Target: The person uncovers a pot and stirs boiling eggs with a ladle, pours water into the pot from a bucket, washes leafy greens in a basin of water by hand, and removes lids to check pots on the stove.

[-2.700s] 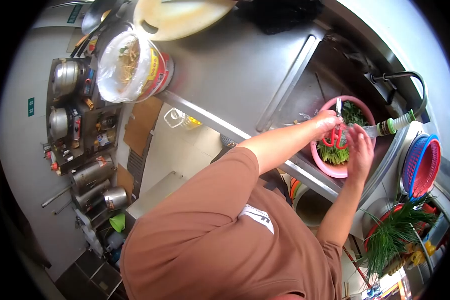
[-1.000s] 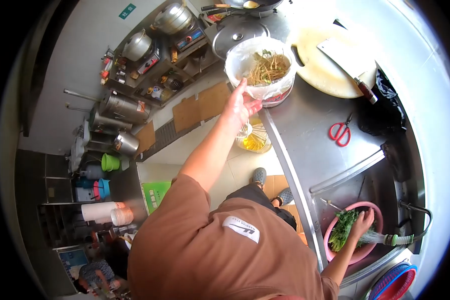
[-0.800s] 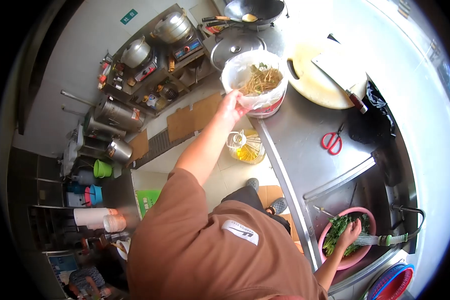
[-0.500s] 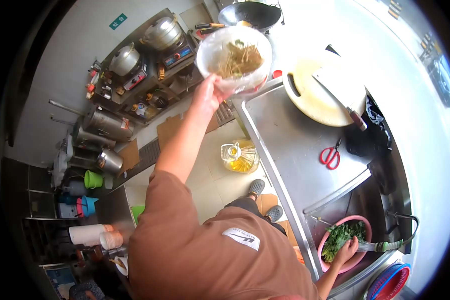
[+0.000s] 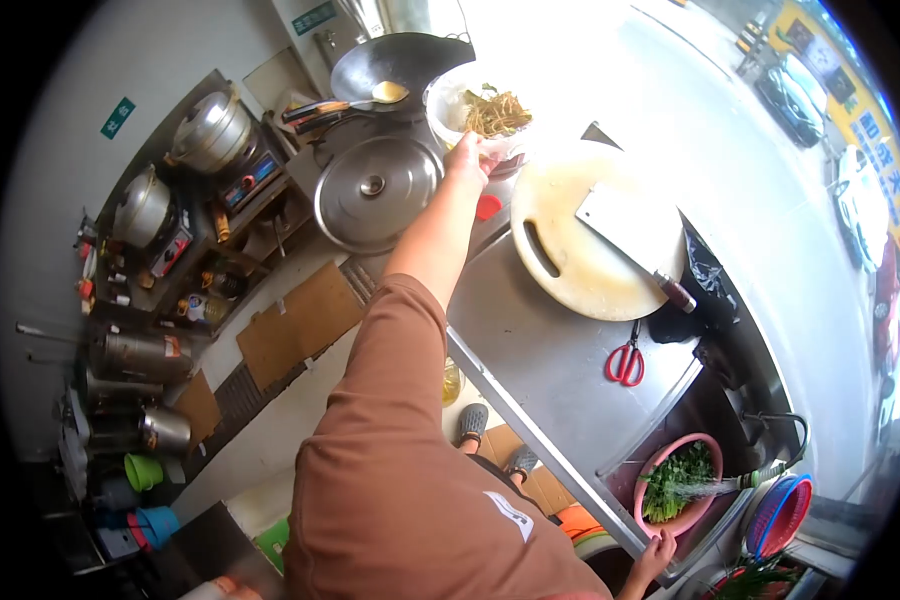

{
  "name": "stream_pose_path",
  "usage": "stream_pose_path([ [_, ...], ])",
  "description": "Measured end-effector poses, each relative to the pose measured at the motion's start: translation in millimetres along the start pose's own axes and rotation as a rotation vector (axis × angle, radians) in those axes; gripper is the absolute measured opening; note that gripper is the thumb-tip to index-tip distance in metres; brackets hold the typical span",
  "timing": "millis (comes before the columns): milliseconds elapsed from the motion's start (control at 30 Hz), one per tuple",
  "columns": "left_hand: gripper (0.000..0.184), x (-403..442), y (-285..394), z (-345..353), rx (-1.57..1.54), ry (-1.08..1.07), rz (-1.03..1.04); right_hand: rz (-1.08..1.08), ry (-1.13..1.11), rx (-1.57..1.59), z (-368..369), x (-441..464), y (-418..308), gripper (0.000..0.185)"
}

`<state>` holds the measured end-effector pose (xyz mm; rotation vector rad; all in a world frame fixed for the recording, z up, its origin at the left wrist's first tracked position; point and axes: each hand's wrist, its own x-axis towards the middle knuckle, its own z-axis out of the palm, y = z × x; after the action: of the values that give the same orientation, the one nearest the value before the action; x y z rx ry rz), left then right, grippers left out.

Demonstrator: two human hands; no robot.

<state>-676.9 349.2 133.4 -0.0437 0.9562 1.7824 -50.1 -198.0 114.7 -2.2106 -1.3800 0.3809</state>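
At the far end of the counter, my left hand [image 5: 473, 158] grips the near rim of a translucent white bowl [image 5: 448, 108], its arm stretched out. Dry brown roots or stems [image 5: 497, 115] lie in the bowl. My right hand [image 5: 658, 553] is at the sink's front edge, just below a pink basin [image 5: 708, 441]; its fingers look loosely extended and hold nothing. Leafy greens [image 5: 675, 483] fill the basin, and water runs onto them from a green-ended hose tap [image 5: 755, 479].
A round cutting board [image 5: 560, 270] with a cleaver [image 5: 625, 235] lies on the steel counter, near red scissors [image 5: 626, 362]. Beyond my left arm are a steel lid [image 5: 370, 215] and a wok [image 5: 390, 60] with a ladle. Blue and red baskets [image 5: 780, 515] stand right of the sink.
My left hand has carried the bowl farther out, beside the cutting board and wok. My right hand has left the greens and moved to the sink's front edge. The view has shifted.
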Motion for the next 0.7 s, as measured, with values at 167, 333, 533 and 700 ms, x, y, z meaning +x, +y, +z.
stream_pose_path([
  [167, 0.033, 34.2, -30.0, 1.7, 0.097, -0.005, -0.056, 0.033, 0.041, -0.087, -13.5, -34.1, -9.9, 0.022],
  [333, 0.046, 25.8, -30.0, -7.7, 0.325, -0.120, -0.128, 0.075, 0.039, -0.021, -4.5, -18.8, -11.3, 0.022],
  [533, 0.027, 0.2, -36.7, -32.4, 0.650, 0.106, 0.470, 0.525, -0.046, 0.516, 11.3, 47.8, 35.0, 0.022],
  [700, 0.018, -173.8, 5.7, -56.5, 0.475, -0.144, 0.367, -0.277, -0.148, -0.145, 7.2, 130.1, 91.9, 0.030],
])
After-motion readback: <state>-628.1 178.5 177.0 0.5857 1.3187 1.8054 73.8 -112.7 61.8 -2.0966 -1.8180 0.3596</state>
